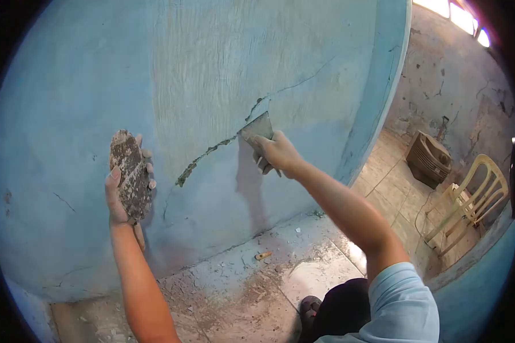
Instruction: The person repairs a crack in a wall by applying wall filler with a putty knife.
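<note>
My left hand (116,200) grips a flat, oval slab (130,174) crusted with grey and whitish patches, the thumb across its near face and the fingers round its right edge. Tilted upright, the slab stands out in front of the blue wall (74,143). In my right hand (281,153) is a scraper (260,127) with a wide, flat blade, its edge right at the crack (209,151) in the wall. The crack slants from lower left to upper right, broken open and rough along its lower stretch, and a hairline beyond the blade.
Crumbs and chips (223,286) litter the tiled floor below the wall, near a small yellow object (263,255). Beyond the wall's right edge are a dark CRT-style casing (429,159) and a cream plastic chair (480,188). My shoe (310,306) shows at the bottom.
</note>
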A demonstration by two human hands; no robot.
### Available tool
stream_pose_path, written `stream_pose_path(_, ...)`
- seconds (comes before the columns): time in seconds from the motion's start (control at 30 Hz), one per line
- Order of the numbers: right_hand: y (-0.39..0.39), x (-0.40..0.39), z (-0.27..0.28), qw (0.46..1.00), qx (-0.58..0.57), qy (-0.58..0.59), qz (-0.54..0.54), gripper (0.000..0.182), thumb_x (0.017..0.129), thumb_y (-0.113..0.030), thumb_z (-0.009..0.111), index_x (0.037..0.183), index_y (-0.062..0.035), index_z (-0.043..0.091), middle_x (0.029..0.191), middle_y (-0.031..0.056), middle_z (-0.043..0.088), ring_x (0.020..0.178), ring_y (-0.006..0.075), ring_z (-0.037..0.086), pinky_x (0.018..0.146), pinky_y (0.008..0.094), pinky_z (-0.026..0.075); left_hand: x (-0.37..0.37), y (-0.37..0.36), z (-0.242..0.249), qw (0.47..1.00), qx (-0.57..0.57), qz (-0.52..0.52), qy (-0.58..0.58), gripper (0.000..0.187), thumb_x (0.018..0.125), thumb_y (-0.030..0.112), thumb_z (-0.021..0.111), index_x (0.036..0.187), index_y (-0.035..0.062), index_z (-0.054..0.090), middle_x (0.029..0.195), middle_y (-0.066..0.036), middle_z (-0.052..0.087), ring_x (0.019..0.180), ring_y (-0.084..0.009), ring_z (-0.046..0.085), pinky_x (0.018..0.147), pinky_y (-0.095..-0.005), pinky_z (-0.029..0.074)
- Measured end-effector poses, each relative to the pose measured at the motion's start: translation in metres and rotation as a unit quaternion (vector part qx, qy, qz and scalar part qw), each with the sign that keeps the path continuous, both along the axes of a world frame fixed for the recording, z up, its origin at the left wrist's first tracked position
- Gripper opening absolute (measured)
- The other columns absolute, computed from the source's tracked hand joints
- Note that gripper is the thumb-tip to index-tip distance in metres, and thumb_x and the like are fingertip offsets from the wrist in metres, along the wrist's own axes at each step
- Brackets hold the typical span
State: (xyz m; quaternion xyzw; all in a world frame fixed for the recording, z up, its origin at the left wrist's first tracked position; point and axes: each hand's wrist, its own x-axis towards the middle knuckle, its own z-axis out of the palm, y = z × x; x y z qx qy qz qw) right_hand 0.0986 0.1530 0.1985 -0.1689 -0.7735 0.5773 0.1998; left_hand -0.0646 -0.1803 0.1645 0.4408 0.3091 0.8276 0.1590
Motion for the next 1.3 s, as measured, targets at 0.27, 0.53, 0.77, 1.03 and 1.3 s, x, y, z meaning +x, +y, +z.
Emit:
stream_pose_path(0.27,-0.062,-0.02,-0.044,0.965,-0.145,0.191,-0.111,0.026,0.109,-0.023,0.055,0.108,0.0017,0.062,0.077,0.0139,0.071,0.05,0.0192,0.063,0.043,0.0349,0.046,-0.003,0.003,-0.002,1.0,0.006,-0.004,-0.004,0.102,0.092,0.052,0.071,0.164,-0.0074,0.03,0.13,-0.017,0.061,0.102,-0.0199,0.068,0.073,-0.0334,0.065)
stream_pose_path(0.53,-0.076,-0.032,-0.057,0.947,-0.173,0.22,-0.155,0.029,0.111,-0.022,0.053,0.109,0.0048,0.064,0.076,0.0182,0.075,0.053,0.0247,0.071,0.041,0.0338,0.047,-0.008,0.001,-0.003,1.0,0.0,-0.004,0.004,0.101,0.093,0.052,0.071,0.164,-0.0076,0.031,0.131,-0.017,0.06,0.102,-0.0199,0.068,0.072,-0.033,0.065)
stream_pose_path(0.77,-0.077,-0.059,-0.079,0.92,0.122,0.256,-0.272,0.028,0.11,-0.021,0.052,0.103,0.0022,0.065,0.075,0.0165,0.075,0.053,0.0231,0.07,0.041,0.0319,0.044,-0.005,0.002,-0.003,1.0,0.0,-0.02,-0.003,0.104,0.091,0.051,0.073,0.164,-0.0072,0.03,0.132,-0.018,0.06,0.104,-0.0213,0.068,0.074,-0.0348,0.065)
stream_pose_path(1.03,-0.056,-0.053,-0.054,0.925,0.023,0.273,-0.264,0.025,0.106,-0.015,0.052,0.114,0.0052,0.065,0.083,0.0226,0.074,0.064,0.0284,0.071,0.047,0.0416,0.049,-0.009,-0.001,-0.007,0.999,-0.017,-0.048,-0.017,0.112,0.086,0.046,0.082,0.166,-0.0076,0.025,0.135,-0.021,0.06,0.109,-0.0266,0.068,0.076,-0.0388,0.065)
stream_pose_path(1.3,-0.027,-0.017,-0.055,0.908,-0.298,0.281,-0.091,0.028,0.109,-0.021,0.053,0.112,0.0047,0.065,0.084,0.0194,0.075,0.051,0.0192,0.063,0.042,0.0354,0.044,-0.011,-0.002,-0.004,0.997,-0.009,-0.072,-0.005,0.112,0.089,0.048,0.079,0.168,-0.004,0.019,0.146,-0.023,0.052,0.113,-0.0304,0.063,0.078,-0.0462,0.061)
